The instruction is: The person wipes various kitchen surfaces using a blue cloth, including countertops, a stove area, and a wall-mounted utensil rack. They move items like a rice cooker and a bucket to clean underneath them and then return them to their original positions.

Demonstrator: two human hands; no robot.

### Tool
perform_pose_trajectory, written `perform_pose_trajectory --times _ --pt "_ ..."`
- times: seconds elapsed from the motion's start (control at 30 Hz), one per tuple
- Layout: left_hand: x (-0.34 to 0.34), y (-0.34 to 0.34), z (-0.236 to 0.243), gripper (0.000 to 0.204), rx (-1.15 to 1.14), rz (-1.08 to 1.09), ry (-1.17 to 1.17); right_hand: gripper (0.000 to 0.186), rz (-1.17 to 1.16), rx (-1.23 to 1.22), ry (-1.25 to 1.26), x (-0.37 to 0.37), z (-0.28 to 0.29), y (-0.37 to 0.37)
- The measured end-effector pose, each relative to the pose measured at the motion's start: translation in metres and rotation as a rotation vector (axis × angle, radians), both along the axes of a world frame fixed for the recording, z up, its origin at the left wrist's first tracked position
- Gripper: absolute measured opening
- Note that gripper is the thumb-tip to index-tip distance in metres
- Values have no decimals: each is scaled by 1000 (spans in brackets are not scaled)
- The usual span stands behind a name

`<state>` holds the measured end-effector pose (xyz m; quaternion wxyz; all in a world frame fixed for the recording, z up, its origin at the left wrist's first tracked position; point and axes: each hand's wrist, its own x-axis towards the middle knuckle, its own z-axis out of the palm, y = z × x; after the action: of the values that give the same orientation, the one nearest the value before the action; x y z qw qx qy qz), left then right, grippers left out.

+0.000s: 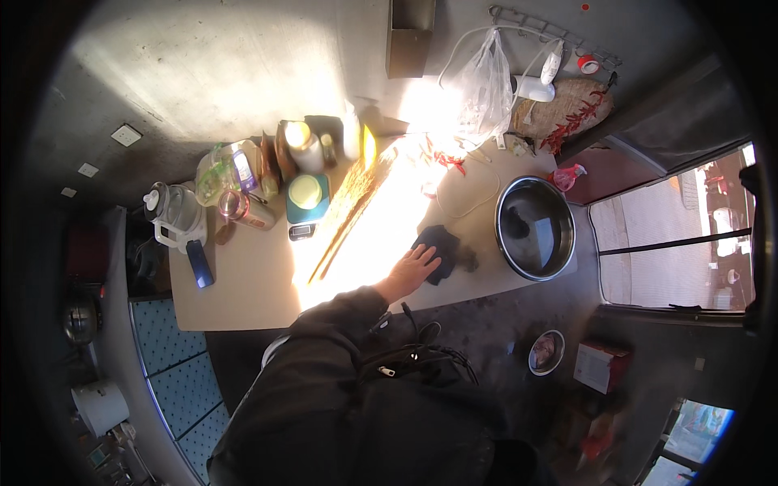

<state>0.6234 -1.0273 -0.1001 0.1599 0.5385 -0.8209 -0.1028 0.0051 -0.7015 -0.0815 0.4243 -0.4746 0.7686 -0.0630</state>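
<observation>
My left hand [409,271] reaches in a black sleeve over the front part of the table. Its fingers are stretched out and somewhat apart, lying on the left edge of a crumpled dark blue cloth [438,253]. They press on the cloth rather than close around it. Just right of the cloth is a dark, wet-looking patch [467,259]. Farther right stands a wide steel basin [535,228] with a dark inside. My right hand does not show.
A bundle of dry stalks [348,206], a kitchen scale [301,232] with a pale round thing on it, a jar [258,215], a phone [199,264] and a white-handled jug [174,212] occupy the table [243,304]. A bowl [546,353] and a box [601,366] are on the floor. Sunlight glares mid-table.
</observation>
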Motion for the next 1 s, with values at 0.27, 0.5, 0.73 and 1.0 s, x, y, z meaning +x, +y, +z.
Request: perform_pose_trajectory --times 0.27,0.5,0.73,1.0 --pt "56 85 -5 50 80 253 -16 31 237 -130 70 -28 -25 -95" --pt "105 175 -52 66 235 579 -128 34 417 -244 39 80 9 -263" --pt "105 168 -52 76 224 421 -135 50 -392 9 -836 182 8 -382" --pt "110 151 -23 86 398 393 93 40 -722 -151 -1002 210 26 -433"
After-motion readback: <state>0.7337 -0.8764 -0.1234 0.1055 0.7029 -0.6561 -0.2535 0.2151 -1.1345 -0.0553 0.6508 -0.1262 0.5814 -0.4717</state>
